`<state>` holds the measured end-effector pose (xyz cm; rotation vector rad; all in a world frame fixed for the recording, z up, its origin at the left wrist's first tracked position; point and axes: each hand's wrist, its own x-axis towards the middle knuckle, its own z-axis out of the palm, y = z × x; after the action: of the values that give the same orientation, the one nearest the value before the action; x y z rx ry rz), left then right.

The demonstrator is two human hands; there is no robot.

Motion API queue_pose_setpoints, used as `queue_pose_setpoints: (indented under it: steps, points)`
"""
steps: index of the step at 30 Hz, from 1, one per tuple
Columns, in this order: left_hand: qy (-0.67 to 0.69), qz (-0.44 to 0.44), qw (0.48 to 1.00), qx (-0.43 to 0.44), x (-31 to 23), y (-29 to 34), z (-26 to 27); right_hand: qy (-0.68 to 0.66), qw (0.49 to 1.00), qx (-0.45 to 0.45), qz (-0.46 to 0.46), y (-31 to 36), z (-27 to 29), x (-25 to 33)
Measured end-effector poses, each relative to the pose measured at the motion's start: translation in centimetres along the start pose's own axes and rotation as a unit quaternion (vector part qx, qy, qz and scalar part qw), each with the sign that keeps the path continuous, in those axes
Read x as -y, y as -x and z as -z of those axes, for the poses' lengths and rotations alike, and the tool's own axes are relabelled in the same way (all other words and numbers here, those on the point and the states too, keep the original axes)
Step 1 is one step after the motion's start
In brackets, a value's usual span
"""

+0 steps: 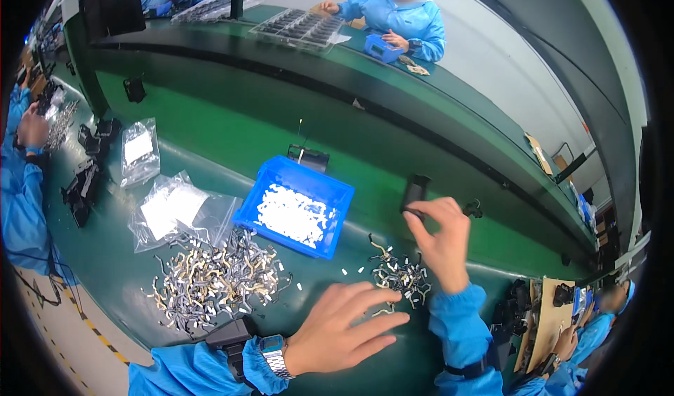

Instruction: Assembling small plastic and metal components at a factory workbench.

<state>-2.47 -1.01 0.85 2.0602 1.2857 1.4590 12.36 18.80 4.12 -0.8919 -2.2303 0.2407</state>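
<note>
My right hand (444, 238) pinches the lower end of a black rectangular part (417, 189) between thumb and forefinger; its other fingers are curled. My left hand (344, 326) is open, palm down, with its fingers spread and nothing in them. Beside its fingertips lies a small pile of short cables with white connectors (401, 276). To its left spreads a larger pile of similar cables (210, 276). A blue bin (340, 217) behind them holds many small white pieces (291, 213). Several loose white pieces (362, 270) lie between the piles.
Clear plastic bags (182, 210) lie left of the bin. A small black device with a thin rod (309, 159) is behind it. Black parts (81, 189) sit further left. Co-workers are at the left, the right and across the bench, where a compartmented tray (298, 27) stands.
</note>
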Motion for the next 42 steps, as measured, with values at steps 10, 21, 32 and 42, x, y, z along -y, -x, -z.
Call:
queue_pose_setpoints:
  steps: [10,21,32,42]
  points:
    - [-0.066,0.105,0.992,-0.032,1.0,-1.1,0.0,-0.05,0.969,0.226,-0.083,11.6,6.6,9.0]
    - [-0.222,0.013,0.966,0.128,1.1,-1.3,-1.4,-0.188,0.968,0.083,-0.144,13.3,8.5,5.6]
    - [-0.257,-0.085,0.96,0.07,-0.2,-2.9,-1.7,-0.178,0.979,0.093,-0.028,13.5,5.6,3.0]
    - [-0.1,-0.06,0.993,-0.001,-0.3,-2.4,-2.0,-0.306,0.919,0.049,-0.245,13.9,6.3,4.3]
